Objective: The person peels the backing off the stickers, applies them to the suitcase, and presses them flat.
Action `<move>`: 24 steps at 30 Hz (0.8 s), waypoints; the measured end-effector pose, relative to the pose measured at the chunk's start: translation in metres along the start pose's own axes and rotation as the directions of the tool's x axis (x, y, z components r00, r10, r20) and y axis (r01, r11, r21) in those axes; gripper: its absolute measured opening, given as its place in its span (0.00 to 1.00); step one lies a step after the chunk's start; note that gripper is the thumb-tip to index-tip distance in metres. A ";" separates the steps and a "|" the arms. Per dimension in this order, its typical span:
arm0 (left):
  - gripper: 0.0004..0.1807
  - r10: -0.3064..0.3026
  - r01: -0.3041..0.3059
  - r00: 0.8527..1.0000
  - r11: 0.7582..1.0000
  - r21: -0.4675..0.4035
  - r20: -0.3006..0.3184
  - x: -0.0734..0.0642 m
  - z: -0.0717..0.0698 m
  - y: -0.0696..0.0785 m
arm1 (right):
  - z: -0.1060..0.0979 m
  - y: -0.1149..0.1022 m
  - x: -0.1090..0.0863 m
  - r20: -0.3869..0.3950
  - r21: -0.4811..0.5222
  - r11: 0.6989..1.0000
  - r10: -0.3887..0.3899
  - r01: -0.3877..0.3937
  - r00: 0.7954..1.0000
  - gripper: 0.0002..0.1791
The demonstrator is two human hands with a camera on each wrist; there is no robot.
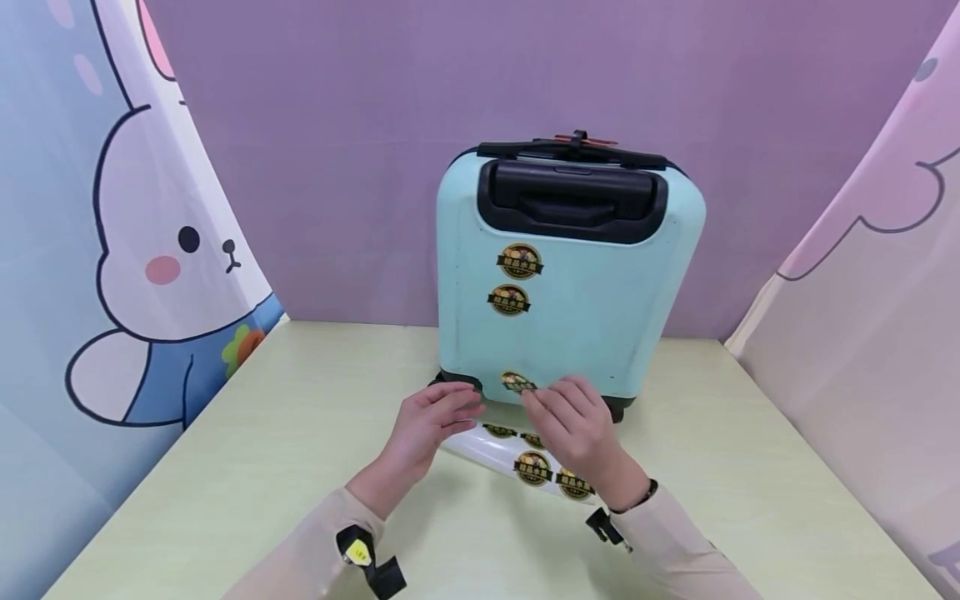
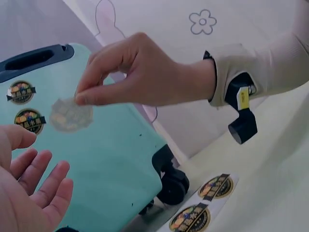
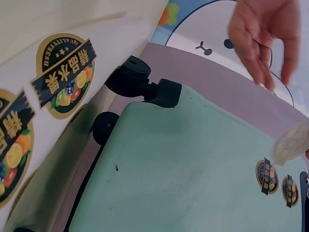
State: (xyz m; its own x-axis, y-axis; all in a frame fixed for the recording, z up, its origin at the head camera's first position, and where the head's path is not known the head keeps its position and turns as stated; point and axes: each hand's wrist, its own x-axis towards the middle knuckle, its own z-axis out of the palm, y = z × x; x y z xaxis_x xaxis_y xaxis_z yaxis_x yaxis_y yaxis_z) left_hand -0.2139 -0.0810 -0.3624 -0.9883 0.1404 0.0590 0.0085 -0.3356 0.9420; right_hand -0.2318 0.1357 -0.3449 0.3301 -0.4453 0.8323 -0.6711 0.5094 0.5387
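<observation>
My right hand (image 1: 573, 421) pinches a round fruit-label sticker (image 1: 516, 382) by its edge, between thumb and forefinger. From the left wrist view its pale back (image 2: 71, 115) shows, held apart from the suitcase. My left hand (image 1: 431, 429) is just left of it, fingers loosely spread and holding nothing. A mint-green suitcase (image 1: 585, 317) stands upright behind both hands. Two black-and-gold stickers, an upper one (image 1: 520, 262) and a lower one (image 1: 509, 300), are stuck on its left half, one above the other. Below the hands lies a white sticker sheet (image 1: 480, 446) bearing several more labels.
The suitcase rests on a pale table (image 1: 337, 375), its black handle (image 1: 573, 200) at the top and black wheels (image 2: 174, 186) at the bottom. A purple backdrop (image 1: 337, 167) stands behind it. Curtains hang at both sides, the left one with a rabbit print (image 1: 165, 225).
</observation>
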 end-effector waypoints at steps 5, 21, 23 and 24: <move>0.13 0.010 -0.009 0.998 1.000 -0.004 0.061 -0.002 0.008 0.003 | 0.001 -0.001 -0.001 0.027 -0.008 0.998 -0.055 0.055 0.998 0.10; 0.11 -0.004 0.005 0.994 1.000 -0.009 0.106 -0.002 0.016 -0.003 | 0.004 -0.005 -0.009 0.054 -0.025 0.987 -0.158 0.160 0.986 0.12; 0.11 -0.008 0.009 0.995 1.000 -0.008 0.097 -0.002 0.016 -0.003 | 0.005 -0.005 -0.010 0.067 -0.021 0.985 -0.172 0.174 0.983 0.12; 0.11 -0.008 0.009 0.995 1.000 -0.008 0.096 -0.002 0.016 -0.004 | 0.005 -0.005 -0.011 0.071 -0.017 0.984 -0.177 0.179 0.982 0.13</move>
State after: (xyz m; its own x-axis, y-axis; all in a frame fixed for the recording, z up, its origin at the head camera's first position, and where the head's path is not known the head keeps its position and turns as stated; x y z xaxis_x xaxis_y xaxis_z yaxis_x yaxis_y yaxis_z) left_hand -0.2100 -0.0651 -0.3609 -0.9693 0.2317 0.0827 -0.0015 -0.3417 0.9398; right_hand -0.2351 0.1346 -0.3575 0.3954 -0.5799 0.7123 -0.5896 0.4344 0.6809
